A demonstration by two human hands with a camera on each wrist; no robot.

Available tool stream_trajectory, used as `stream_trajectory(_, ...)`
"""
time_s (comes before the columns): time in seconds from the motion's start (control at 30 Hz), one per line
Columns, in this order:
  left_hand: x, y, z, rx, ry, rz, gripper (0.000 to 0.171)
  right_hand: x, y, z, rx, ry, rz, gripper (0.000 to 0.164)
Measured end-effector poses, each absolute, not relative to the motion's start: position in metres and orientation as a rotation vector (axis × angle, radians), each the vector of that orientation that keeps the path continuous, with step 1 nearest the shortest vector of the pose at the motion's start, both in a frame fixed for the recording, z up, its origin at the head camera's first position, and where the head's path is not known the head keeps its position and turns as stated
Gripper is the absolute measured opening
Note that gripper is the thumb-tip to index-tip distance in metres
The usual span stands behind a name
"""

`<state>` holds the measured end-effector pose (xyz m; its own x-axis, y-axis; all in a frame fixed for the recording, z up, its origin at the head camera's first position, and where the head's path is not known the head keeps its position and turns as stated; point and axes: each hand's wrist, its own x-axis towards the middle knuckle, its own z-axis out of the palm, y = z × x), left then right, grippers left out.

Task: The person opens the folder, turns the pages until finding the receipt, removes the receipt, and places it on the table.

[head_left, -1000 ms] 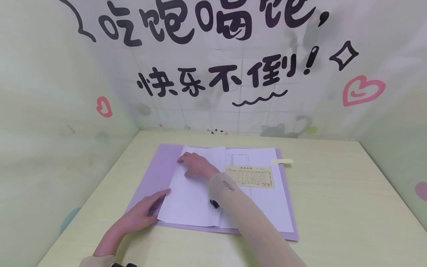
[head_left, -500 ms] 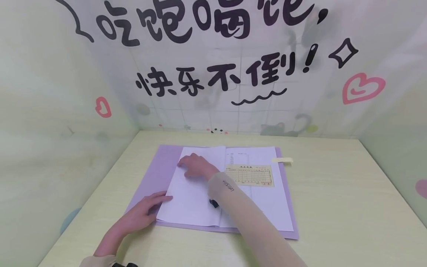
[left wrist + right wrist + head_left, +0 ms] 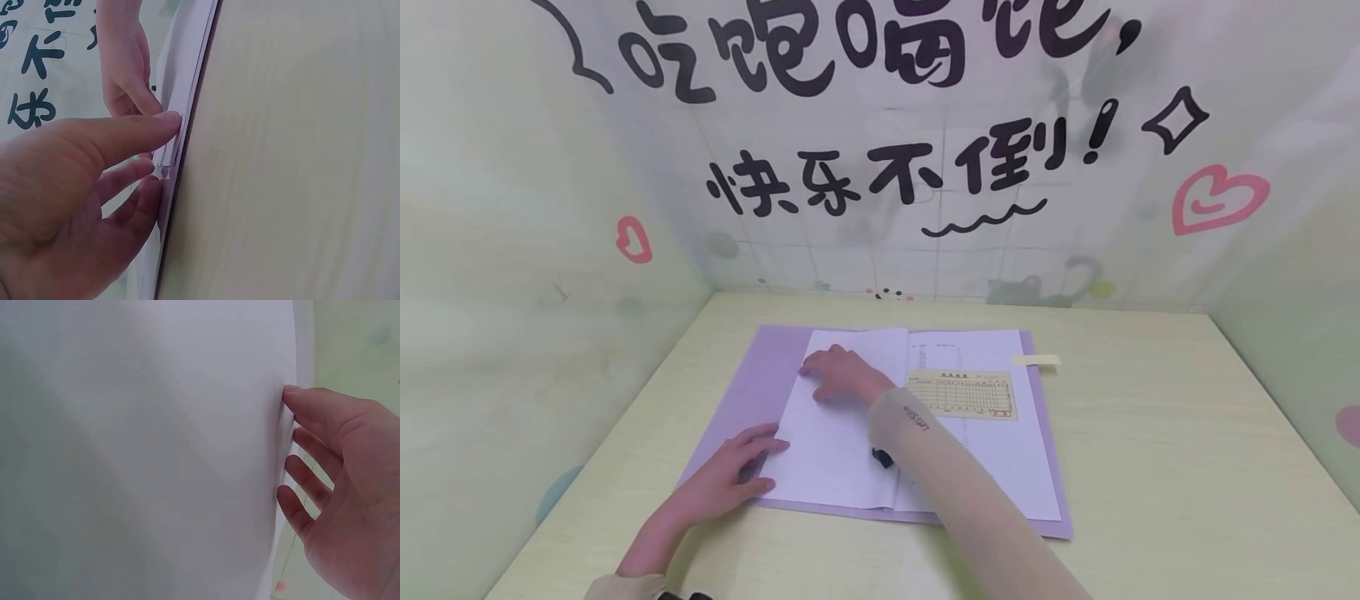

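Observation:
An opened purple folder (image 3: 733,417) lies on the table with white pages inside. My left hand (image 3: 730,475) is at the left edge of the left blank page (image 3: 835,442), its fingers apart, fingertips on the paper and folder. In the left wrist view, the thumb (image 3: 140,134) rests on the edge of the page stack. Farther up the same page, my right hand (image 3: 846,372) touches the paper near its upper left edge. The right wrist view shows its fingertips (image 3: 294,506) against the white sheet (image 3: 169,450), nothing pinched between them.
A yellowed printed form (image 3: 962,396) lies on the right page (image 3: 1000,467). A cream tab (image 3: 1036,361) sticks out past the folder's right edge. Behind the table (image 3: 1165,433) stands a backdrop with black lettering (image 3: 902,175); pale panels flank both sides.
The left hand's fingers have shifted onto the page's left edge and its thumb has spread onto the lower corner. The right hand stays nearly still. The page lies flat.

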<state>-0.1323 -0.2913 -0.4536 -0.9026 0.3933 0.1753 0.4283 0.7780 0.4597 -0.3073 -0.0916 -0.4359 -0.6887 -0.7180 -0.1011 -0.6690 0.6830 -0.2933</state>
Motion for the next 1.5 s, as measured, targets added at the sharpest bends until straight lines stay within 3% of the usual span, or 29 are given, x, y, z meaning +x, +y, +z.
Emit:
stream_trajectory(0.57, -0.131, -0.288, -0.452, -0.664, -2.902, -0.768, 0.045, -0.31, -0.09, -0.438, -1.123, 2.66, -0.298, 0.052)
stream_trajectory(0.83, -0.132, -0.289, -0.452, -0.654, -2.902, -0.774, 0.047, -0.307, -0.076, -0.417, -1.107, 2.544, -0.491, 0.049)
stream_trajectory(1.23, -0.133, -0.29, -0.451, -0.653, -2.883, -0.753, 0.047, -0.312, -0.013, -0.368, -1.102, 2.654, -0.733, 0.039)
stream_trajectory(1.5, -0.135, -0.29, -0.457, -0.702, -2.834, -0.728, 0.048, -0.29, 0.052, -0.374, -1.054, 2.904, -0.841, 0.034)
